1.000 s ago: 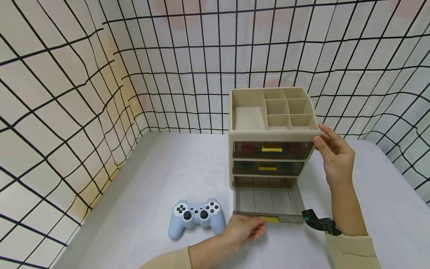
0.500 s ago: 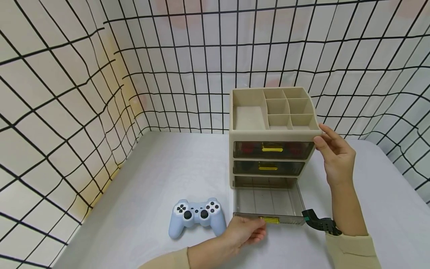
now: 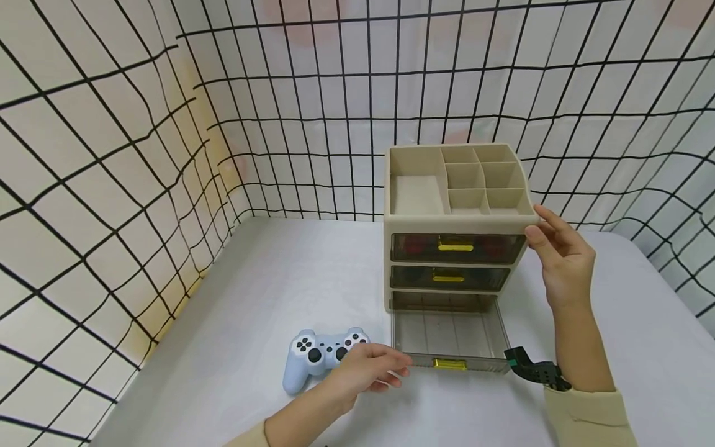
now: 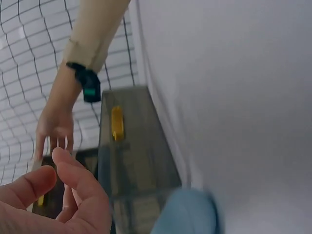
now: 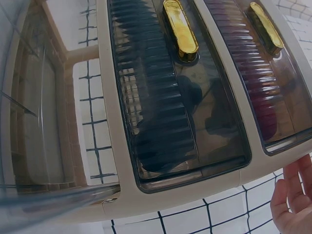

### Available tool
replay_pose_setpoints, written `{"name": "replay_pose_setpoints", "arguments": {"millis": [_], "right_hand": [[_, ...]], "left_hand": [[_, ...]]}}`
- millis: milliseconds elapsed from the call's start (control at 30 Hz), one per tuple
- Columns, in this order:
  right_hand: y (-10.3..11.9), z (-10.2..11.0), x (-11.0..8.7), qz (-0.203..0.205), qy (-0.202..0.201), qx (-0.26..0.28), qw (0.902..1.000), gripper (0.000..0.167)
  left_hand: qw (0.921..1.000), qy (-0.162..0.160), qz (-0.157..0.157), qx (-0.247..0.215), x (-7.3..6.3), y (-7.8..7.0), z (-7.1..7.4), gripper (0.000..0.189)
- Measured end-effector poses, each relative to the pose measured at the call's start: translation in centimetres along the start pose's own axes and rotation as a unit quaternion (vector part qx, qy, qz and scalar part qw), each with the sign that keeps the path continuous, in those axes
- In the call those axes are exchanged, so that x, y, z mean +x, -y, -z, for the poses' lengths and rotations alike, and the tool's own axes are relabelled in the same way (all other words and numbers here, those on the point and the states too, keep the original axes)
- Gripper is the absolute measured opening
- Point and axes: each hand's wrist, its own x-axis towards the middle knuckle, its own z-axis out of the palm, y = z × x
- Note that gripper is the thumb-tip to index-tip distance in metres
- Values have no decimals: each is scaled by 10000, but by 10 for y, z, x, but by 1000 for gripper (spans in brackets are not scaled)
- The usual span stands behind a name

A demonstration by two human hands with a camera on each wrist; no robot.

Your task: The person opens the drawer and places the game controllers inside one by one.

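A beige desktop organizer [image 3: 459,225] with smoky see-through drawers and yellow handles stands on the white surface. Its bottom drawer [image 3: 451,332] is pulled out, its lined floor showing. With thumb in front and fingers around the side, my right hand [image 3: 566,261] grips the organizer's upper right corner. My left hand [image 3: 365,372] holds nothing, fingers loosely bent, its fingertips beside the drawer's front left corner. That hand overlaps a light blue game controller [image 3: 298,372] in the head view, hiding its right grip. In the left wrist view the thumb and fingertips [image 4: 66,158] stand apart.
Open compartments top the organizer. Dark items show through the middle drawer [image 5: 165,97] and reddish ones through the top drawer [image 5: 258,73]. A black wire grid [image 3: 313,124] over white cloth surrounds the table [image 3: 251,298]. A black wrist mount [image 3: 539,372] sits on the right forearm.
My left hand has let go of the bottom drawer's handle and moved left, over the controller's right side. The drawer stays pulled out, and my right hand keeps its place on the organizer.
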Motion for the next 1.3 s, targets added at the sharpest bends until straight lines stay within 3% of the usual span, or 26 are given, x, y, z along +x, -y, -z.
{"name": "replay_pose_setpoints", "arguments": {"millis": [267, 533, 733, 900, 1067, 1300], "right_hand": [[1, 1, 1, 25, -57, 16, 10000, 32], [1, 3, 1, -2, -86, 123, 9999, 32], [-2, 3, 0, 31, -36, 196, 9998, 32], [-3, 1, 1, 29, -5, 168, 9999, 33], [-3, 0, 1, 17, -11, 153, 9999, 33], [-2, 1, 1, -77, -76, 64, 9999, 33]], "left_hand": [[9982, -464, -359, -99, -18, -2, 48, 30], [9890, -1428, -378, -66, -27, 4, 83, 30], [9681, -2492, -264, -70, -29, 13, 108, 27], [9437, -3171, -433, 835, -33, 21, 128, 28], [9355, -3089, -393, 1672, -31, 26, 141, 32], [9416, -2626, 72, 2105, -19, 29, 142, 41]]}}
